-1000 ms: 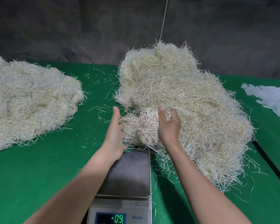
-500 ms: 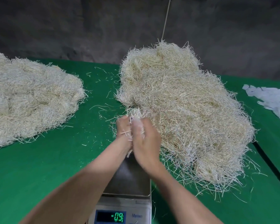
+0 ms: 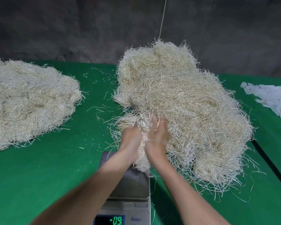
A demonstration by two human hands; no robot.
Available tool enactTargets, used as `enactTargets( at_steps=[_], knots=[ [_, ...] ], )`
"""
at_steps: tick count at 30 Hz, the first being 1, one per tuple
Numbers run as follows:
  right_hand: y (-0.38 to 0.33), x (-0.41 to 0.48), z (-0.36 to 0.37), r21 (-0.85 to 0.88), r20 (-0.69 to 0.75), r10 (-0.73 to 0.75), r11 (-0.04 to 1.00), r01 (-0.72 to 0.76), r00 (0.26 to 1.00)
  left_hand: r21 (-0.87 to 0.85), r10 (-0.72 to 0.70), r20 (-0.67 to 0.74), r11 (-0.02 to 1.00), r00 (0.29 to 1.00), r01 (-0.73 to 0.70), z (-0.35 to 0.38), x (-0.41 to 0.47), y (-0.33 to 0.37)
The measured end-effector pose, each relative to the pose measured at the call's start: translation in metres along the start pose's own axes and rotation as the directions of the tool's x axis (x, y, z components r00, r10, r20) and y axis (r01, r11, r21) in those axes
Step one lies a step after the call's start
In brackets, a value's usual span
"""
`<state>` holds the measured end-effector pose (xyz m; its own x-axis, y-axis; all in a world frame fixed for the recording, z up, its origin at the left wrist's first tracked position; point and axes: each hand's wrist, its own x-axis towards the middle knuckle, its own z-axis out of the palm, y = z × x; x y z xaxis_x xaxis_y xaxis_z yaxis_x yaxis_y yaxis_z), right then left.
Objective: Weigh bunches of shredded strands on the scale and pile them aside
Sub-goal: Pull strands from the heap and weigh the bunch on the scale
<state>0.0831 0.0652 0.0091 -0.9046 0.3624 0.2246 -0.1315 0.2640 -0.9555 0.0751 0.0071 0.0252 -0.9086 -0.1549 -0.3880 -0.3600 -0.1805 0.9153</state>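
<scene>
Currently held bunch [image 3: 143, 161]: pale shredded strands, squeezed between both hands at the near edge of the big pile, over the far part of the scale's platter; upper ends sticking out past the fingers, lower ends hanging toward the platter, contact with it unclear.
Left hand [image 3: 131, 138]: back toward the camera, grip clamped on the bunch's left side, fingers curled round it.
Right hand [image 3: 157, 137]: against the bunch's right side, grip closed round it, fingers pointing away; blurred, finer detail unclear.
Scale [image 3: 131, 185]: at the near edge of the surface, grey platter partly hidden by the forearms.
Display [image 3: 111, 220]: green digits, reads -0.9.
Big pile [image 3: 177, 103]: heaped right of centre, running from beside the hands to the back of the surface.
Second pile [image 3: 28, 101]: far left, well apart from the big pile.
Surface [image 3: 55, 168]: green cloth, dotted with stray strands between the piles.
White scraps [image 3: 272, 98]: at the right edge, apart from the big pile.
Cord [image 3: 162, 18]: thin, pale, hanging down the dark wall behind the big pile.
</scene>
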Motion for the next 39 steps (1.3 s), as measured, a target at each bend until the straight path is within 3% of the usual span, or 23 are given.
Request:
enactTargets(
  at_steps=[3,5,8,10,12,13,14,16,18,20,22,23,25,30,34,39],
  knots=[
    [0.004,-0.022,0.014,0.017,0.022,0.005,1.000,-0.005,1.000,-0.033,0.159,0.048,0.987,0.986,-0.158,-0.010,0.014,0.001],
    [0.007,-0.010,0.008,-0.013,0.150,0.123,0.992,-0.123,0.981,0.091,0.167,0.020,0.982,0.986,-0.168,-0.012,0.021,-0.003],
    [0.017,0.015,-0.018,0.200,0.335,0.269,0.916,-0.347,0.903,0.314,0.247,0.003,0.920,0.969,-0.235,-0.015,0.031,0.002],
    [0.017,0.020,-0.026,0.316,0.452,0.217,0.868,-0.383,0.865,0.454,0.388,0.044,0.813,0.921,-0.364,-0.015,0.034,0.008],
    [0.009,0.015,-0.020,0.261,0.538,0.154,0.905,-0.337,0.829,0.529,0.426,0.102,0.742,0.899,-0.412,-0.008,0.031,0.008],
    [0.006,0.014,-0.017,0.195,0.516,0.176,0.929,-0.315,0.839,0.511,0.420,0.120,0.751,0.899,-0.419,-0.005,0.035,0.005],
    [0.006,0.016,-0.016,0.162,0.436,0.207,0.939,-0.303,0.876,0.412,0.345,0.125,0.835,0.930,-0.365,-0.004,0.035,0.007],
    [0.012,0.027,-0.020,0.285,0.284,0.336,0.865,-0.414,0.898,0.085,0.099,0.190,0.989,0.977,-0.117,-0.010,0.032,0.012],
    [0.017,0.040,-0.025,0.452,0.186,0.454,0.748,-0.486,0.871,-0.026,-0.093,0.256,0.994,0.962,0.103,-0.020,0.026,0.006],
    [0.020,0.042,-0.022,0.341,0.123,0.422,0.832,-0.438,0.898,-0.071,-0.204,0.315,0.969,0.927,0.237,-0.022,0.018,-0.004],
    [0.025,0.016,-0.008,0.064,0.078,0.178,0.981,-0.183,0.981,-0.210,-0.182,0.281,0.947,0.942,0.245,-0.015,0.018,-0.006],
    [0.028,-0.002,0.001,-0.061,0.071,-0.005,0.998,0.009,0.997,-0.286,-0.155,0.217,0.934,0.964,0.214,-0.014,0.020,-0.003],
    [0.028,-0.024,0.012,-0.225,0.121,-0.202,0.948,0.225,0.972,-0.186,-0.094,-0.026,0.979,0.995,0.087,-0.012,0.031,-0.003],
    [0.024,0.008,0.000,-0.250,0.054,-0.126,0.959,0.136,0.991,-0.067,-0.079,-0.107,0.995,0.991,0.072,-0.006,0.023,-0.021],
    [0.020,-0.024,0.016,-0.216,0.043,-0.138,0.966,0.144,0.989,-0.058,0.051,-0.130,0.997,0.990,-0.059,-0.008,0.036,-0.011],
    [0.029,0.006,-0.001,-0.268,0.218,0.091,0.963,-0.030,0.972,-0.170,-0.145,0.011,0.975,0.989,0.145,-0.008,0.030,-0.026]
  ],
)
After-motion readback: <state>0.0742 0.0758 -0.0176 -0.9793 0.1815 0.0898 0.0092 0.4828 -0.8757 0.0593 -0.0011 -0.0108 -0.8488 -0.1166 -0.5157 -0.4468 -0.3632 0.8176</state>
